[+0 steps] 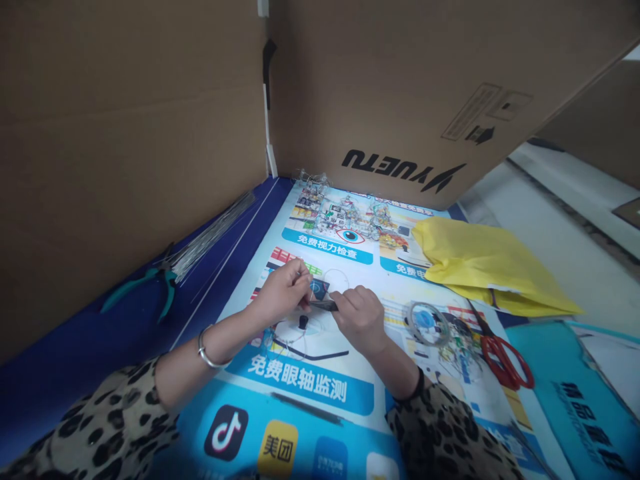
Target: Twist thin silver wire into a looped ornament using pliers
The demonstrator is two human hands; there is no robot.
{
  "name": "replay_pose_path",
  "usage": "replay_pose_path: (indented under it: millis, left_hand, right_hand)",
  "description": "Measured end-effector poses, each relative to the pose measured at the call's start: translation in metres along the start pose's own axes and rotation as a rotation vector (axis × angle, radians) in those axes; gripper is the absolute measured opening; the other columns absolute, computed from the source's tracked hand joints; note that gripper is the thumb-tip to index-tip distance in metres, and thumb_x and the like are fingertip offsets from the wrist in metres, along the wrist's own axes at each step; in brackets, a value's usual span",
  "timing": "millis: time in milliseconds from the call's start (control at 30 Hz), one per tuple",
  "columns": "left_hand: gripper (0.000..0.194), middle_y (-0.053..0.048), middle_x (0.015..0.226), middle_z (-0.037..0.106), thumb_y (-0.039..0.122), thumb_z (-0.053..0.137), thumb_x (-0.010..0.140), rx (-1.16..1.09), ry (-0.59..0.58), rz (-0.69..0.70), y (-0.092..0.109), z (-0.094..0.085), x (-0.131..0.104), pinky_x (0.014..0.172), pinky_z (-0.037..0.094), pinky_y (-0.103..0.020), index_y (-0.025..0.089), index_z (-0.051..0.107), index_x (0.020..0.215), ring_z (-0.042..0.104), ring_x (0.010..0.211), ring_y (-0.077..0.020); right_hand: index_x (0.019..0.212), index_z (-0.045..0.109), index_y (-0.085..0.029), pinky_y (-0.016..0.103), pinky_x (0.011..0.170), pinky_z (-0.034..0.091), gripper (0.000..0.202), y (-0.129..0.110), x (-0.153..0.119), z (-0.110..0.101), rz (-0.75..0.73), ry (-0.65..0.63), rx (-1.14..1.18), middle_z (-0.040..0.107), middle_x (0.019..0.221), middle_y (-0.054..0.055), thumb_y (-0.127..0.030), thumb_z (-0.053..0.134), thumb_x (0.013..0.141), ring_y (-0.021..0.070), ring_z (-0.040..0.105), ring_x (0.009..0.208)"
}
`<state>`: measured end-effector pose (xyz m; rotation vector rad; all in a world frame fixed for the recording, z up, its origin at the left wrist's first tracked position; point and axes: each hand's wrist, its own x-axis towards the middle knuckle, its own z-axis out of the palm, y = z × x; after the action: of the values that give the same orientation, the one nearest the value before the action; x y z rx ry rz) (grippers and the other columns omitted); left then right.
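Note:
Near the middle of the printed poster, my left hand is closed in a pinch on a thin wire whose loop rises between the hands. My right hand is wrapped round a small dark tool, its tip pointing left and reaching my left fingertips. What the tip grips is too small to tell. Fine wires and small beads lie on the poster just below my left hand. A coil of clear line rests to the right of my right hand.
Teal-handled pliers and a bundle of straight wires lie at left. Cardboard walls stand behind. Tangled wire pieces are at the back. At right are a yellow bag, red scissors and a teal packet.

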<state>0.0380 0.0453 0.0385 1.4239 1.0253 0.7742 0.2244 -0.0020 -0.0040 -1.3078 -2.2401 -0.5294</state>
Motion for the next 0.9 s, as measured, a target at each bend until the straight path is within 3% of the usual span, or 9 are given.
replay_pose_path:
  millis: [900]
  left_hand:
    - [0.015,0.006,0.055,0.059,0.030,0.044,0.085,0.049,0.003,0.048,-0.0002,-0.0009,0.0002,0.047,0.045,-0.022,0.020,0.039,0.074,0.059,0.045,-0.0119]
  right_hand:
    - [0.083,0.063,-0.018,0.031,0.065,0.033,0.013,-0.0006,0.0019,0.0018,0.049,-0.009,0.106,0.052,0.066,0.003,-0.023,0.051,0.081,0.0167,0.042,0.068]
